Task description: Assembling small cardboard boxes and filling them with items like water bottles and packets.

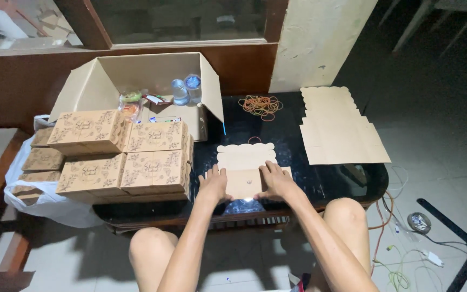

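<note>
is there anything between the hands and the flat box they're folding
Nothing visible. The left hand and right hand both rest directly on the flat cardboard blank on the dark table. The stacked printed boxes sit off to the left, clear of it.

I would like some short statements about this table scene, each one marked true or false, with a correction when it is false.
1. Both hands rest on a flat cardboard box blank near the table's front edge. True: the left hand and the right hand press on its two sides.
2. The rubber bands lie inside the open carton. False: they lie on the dark table, to the right of the open carton.
3. Folded printed boxes are stacked to the left of the hands. True.
4. The stack of flat blanks lies at the table's left end. False: it lies at the right end.
5. The open carton holds water bottles. True.
</note>
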